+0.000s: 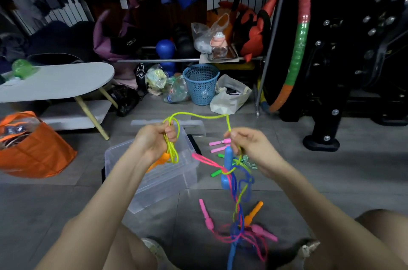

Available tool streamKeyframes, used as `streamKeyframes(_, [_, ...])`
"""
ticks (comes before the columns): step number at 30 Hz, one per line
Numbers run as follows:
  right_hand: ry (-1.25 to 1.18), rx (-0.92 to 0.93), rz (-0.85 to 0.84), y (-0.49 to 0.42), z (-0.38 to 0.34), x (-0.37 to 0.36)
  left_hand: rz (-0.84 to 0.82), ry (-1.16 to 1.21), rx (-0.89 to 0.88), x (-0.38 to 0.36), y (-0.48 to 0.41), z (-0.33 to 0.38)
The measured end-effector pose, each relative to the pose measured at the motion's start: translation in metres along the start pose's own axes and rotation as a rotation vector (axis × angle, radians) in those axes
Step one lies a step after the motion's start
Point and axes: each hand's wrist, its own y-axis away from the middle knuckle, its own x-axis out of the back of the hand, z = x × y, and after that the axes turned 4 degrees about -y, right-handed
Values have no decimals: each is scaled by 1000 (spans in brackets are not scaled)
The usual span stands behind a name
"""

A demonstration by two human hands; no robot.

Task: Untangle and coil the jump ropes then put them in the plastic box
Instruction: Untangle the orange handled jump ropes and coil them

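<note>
Left hand [155,140]: grips yellow rope [199,115] loops above the plastic box [154,172].
Right hand [249,147]: pinches the same rope, right of box.
Tangle [238,192]: pink, blue ropes dangling to the floor [331,172].

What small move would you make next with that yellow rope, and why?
Probably the right hand should draw more yellow rope up out of the tangle of blue and pink ropes, then lay another loop into the left hand. That hand grips several yellow loops above the plastic box, while the stretch below the right hand's pinch runs into the tangle.
</note>
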Motion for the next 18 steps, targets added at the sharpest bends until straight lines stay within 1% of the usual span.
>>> streamKeyframes(1, [-26, 9, 77, -4, -6, 2, -9, 2, -6, 0, 0, 0])
streamKeyframes(2, [31, 25, 177, -8, -6, 4, -20, 33, 1, 1, 0, 2])
streamKeyframes(3, [179, 46, 266, -12, -5, 6, -29, 72, 14, 0, 2, 4])
streamKeyframes(4, [366, 55, 302, -15, -2, 7, -27, 108, 22, 1, 2, 6])
streamKeyframes(5, [534, 52, 282, -14, 0, 6, -23, 134, 25, 1, 2, 7])
streamKeyframes(6, [668, 23, 216, -12, 2, 4, -12, 141, 20, 1, 2, 8])
streamKeyframes(8, [935, -23, 45, -4, 12, -3, 12, 108, -4, -2, 3, 9])
streamKeyframes(10, [1167, 16, -100, 2, 22, -10, 43, 50, -34, -5, 2, 7])
streamKeyframes(11, [1217, 51, -147, 4, 22, -13, 59, 17, -52, -6, 3, 5])
streamKeyframes(13, [1226, 125, -223, 6, 22, -18, 89, -103, -103, -9, 2, -3])
streamKeyframes(15, [1201, 199, -279, 5, 16, -24, 93, -274, -150, -12, 2, -15])
streamKeyframes(18, [1086, 245, -315, -1, 3, -33, 40, -501, -186, -15, 0, -31])
